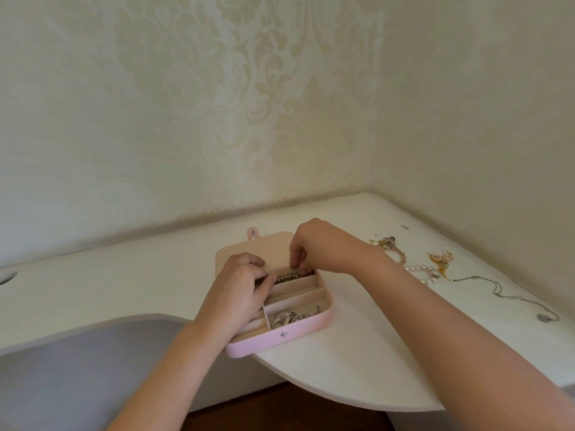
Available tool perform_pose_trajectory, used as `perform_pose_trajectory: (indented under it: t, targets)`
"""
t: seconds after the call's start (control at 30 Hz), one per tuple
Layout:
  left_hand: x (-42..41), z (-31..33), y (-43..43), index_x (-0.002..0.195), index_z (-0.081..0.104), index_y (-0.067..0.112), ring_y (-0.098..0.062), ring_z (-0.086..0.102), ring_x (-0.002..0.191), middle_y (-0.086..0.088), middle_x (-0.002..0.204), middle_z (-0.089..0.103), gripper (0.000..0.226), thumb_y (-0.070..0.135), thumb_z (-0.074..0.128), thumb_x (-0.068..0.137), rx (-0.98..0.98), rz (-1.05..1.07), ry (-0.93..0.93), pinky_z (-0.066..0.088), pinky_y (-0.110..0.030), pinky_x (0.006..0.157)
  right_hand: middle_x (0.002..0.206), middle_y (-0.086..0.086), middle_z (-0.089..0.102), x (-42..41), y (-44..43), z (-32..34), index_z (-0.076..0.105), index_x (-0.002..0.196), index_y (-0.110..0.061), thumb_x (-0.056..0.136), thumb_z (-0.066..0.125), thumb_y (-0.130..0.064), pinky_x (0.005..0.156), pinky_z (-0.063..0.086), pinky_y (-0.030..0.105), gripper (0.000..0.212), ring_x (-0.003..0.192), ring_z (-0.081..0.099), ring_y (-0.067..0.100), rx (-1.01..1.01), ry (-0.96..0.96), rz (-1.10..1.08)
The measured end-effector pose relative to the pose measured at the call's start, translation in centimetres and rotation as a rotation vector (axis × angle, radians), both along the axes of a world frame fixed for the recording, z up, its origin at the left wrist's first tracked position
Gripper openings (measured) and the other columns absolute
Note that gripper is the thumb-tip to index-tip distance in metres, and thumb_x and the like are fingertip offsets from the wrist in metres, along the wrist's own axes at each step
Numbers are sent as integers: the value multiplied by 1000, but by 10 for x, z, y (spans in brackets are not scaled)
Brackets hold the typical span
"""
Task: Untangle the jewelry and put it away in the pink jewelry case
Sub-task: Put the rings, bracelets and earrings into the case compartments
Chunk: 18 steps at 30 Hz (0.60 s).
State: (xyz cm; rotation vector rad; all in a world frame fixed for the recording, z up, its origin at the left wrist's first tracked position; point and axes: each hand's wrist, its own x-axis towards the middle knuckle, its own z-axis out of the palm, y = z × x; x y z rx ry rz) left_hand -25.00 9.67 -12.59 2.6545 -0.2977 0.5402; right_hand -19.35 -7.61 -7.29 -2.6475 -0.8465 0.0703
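The beaded bracelet [292, 277] lies stretched along the rearmost long slot of the pink jewelry case [280, 339], just below the centre of the frame, under the tilted-back lid [249, 253]. Both ends are held. The left hand [239, 287] comes in from the lower left with its fingers [267, 283] curled narrow and pinching the bracelet's left end. The right hand [317, 244] arches over from the right, fingers bent down and pinching the right end at the slot's far corner. The bracelet spans the gap between the two sets of fingertips, touching both, and sits down inside the slot. Holding it at both ends probably keeps it straight so it fits the narrow channel without bunching, so this looks like the laying-in step.

A heap of silver pieces [295, 317] rests in the compartment nearest the bottom of the frame. The case sits on the white desk [342, 368], close to its curved edge. At the right of the frame, well apart from the case, lie a pink bead strand [396, 251], a pearl strand [420, 270], a gold tangle [440, 262] and a thin silver chain [504, 295], which all appear unsorted as yet
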Motion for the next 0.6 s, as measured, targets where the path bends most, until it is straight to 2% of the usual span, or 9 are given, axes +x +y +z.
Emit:
perform_pose_trajectory:
  t: [0.13,0.2,0.27,0.33,0.37,0.5,0.53,0.6]
  targets:
    - [-2,1,-1,82,73,7,-18,53,105,-1,109,62,17,22,66,86,-67,37,6,29,-16,79,76,0,73,-4,-12,9,75,87,-12,74,70,1,73,52,21,20,71,66,6,167,119,36]
    - [-2,1,-1,78,72,7,-19,55,101,-1,107,62,16,20,67,85,-103,51,16,29,-17,77,74,-2,71,-3,-29,18,74,84,-14,73,73,0,72,51,22,17,71,66,6,294,136,-39]
    - [-2,1,0,75,70,6,-19,57,96,-2,104,63,16,18,67,85,-140,68,16,29,-17,75,70,-7,68,-2,-53,26,72,78,-19,71,79,-7,64,48,20,16,69,63,8,309,72,-164]
    - [-3,0,0,72,68,9,-19,57,91,-3,100,63,16,18,67,85,-167,73,8,31,-18,74,69,-7,66,-3,-78,32,70,74,-20,69,83,-15,59,43,18,15,68,60,10,165,29,-274]
    - [-3,0,1,69,65,12,-19,57,90,-2,98,62,17,19,68,85,-173,67,2,30,-19,73,72,-5,67,-4,-90,33,70,76,-17,68,84,-20,61,43,20,17,70,60,12,49,40,-321]
    - [-5,0,1,62,60,20,-11,51,90,5,97,58,23,27,78,75,-185,31,34,28,-12,66,89,0,71,-11,-121,23,73,87,-13,61,86,-43,79,51,33,43,89,65,20,-401,205,-471]
    - [-5,0,0,61,61,22,-10,51,91,6,97,57,23,27,80,72,-193,30,43,29,-8,67,88,0,72,-12,-125,19,74,87,-13,60,85,-46,77,51,31,44,88,66,19,-453,232,-482]
    - [-5,0,0,60,61,24,-9,51,92,7,98,57,24,26,83,69,-200,29,48,29,-5,68,78,-4,72,-14,-129,13,75,81,-16,61,85,-42,67,48,25,35,76,66,13,-448,268,-464]
